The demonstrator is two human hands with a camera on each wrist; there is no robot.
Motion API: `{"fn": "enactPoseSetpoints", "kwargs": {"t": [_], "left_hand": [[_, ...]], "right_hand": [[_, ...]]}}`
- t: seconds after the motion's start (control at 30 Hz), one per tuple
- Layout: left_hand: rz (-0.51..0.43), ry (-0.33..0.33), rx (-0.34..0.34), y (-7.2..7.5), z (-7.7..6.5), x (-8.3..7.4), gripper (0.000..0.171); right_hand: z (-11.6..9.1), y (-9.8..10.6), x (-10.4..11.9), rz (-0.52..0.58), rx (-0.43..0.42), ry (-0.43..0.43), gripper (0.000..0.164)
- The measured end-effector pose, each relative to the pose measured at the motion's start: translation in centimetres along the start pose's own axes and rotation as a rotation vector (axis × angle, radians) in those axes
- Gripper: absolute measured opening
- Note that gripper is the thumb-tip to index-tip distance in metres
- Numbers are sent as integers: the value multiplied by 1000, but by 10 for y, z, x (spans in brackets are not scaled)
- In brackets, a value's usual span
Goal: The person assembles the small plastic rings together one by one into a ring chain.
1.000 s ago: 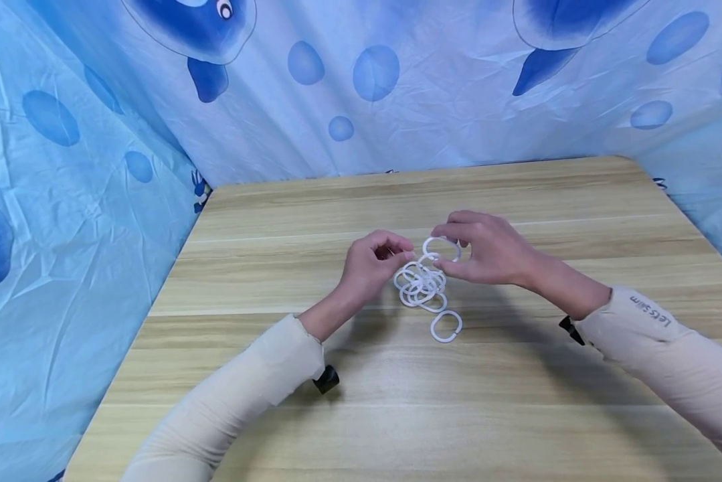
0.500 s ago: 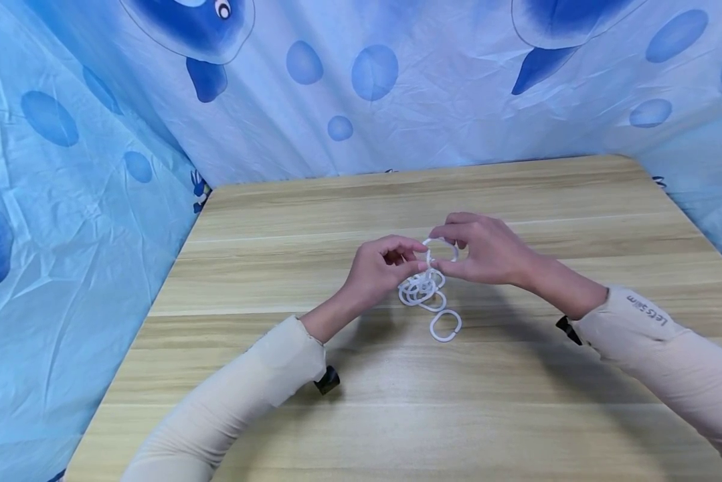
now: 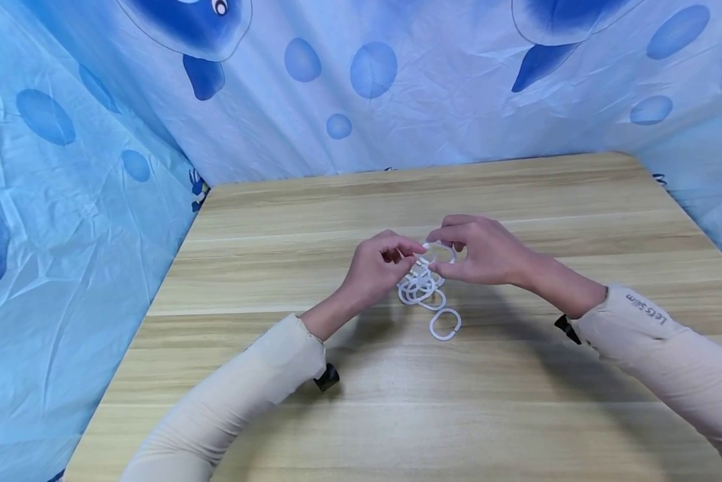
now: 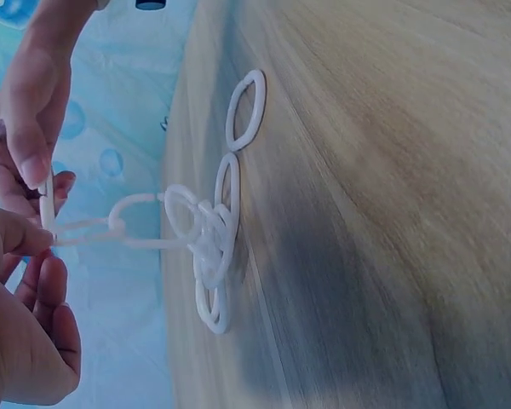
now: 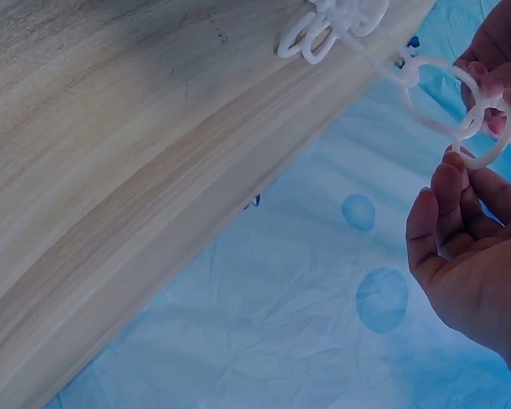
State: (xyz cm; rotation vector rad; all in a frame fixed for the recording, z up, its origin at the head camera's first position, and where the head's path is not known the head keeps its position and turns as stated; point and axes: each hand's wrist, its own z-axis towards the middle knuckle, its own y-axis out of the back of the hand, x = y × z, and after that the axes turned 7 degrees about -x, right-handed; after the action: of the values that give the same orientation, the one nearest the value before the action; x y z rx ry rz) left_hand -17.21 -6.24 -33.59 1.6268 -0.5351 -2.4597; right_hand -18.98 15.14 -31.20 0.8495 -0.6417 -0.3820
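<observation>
Over the middle of the table, my left hand point(image 3: 379, 266) and right hand point(image 3: 487, 253) meet with fingertips close together. The right hand pinches a white plastic ring point(image 5: 505, 143) between thumb and fingers. My left hand pinches another white ring point(image 5: 427, 122), which passes through the right hand's ring in the right wrist view. From there linked rings run down to a heap of white rings point(image 3: 417, 289) on the table. Just nearer than the heap, a single split ring point(image 3: 445, 325) lies flat. The left fingers partly hide the joined spot.
The wood-grain table point(image 3: 397, 415) reaches back to a blue curtain point(image 3: 421, 120) printed with bubbles and sea animals. Dark wrist cameras sit under both cuffs, the left camera point(image 3: 327, 378) close above the tabletop.
My left hand has moved right to the ring in my right hand, bringing up a ring from the heap. The right hand has barely shifted, and the single ring stays put.
</observation>
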Motion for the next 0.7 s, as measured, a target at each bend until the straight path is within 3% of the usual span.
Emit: {"fn": "enactPoseSetpoints", "kwargs": {"t": [0.17,0.4,0.57,0.7], "left_hand": [[71,-29,-5,1,0,1,15],[63,-102,-43,2,1,2,14],[68,-84,-65,4,2,0,13],[56,-32,-89,4,1,0,9]], "right_hand": [[1,2,2,83,42,-26,26],[-1,3,-1,233,151,-114,24],[-2,6,-1,321,194,-194,27],[-5,8,-3,336,149,-241,27]]}}
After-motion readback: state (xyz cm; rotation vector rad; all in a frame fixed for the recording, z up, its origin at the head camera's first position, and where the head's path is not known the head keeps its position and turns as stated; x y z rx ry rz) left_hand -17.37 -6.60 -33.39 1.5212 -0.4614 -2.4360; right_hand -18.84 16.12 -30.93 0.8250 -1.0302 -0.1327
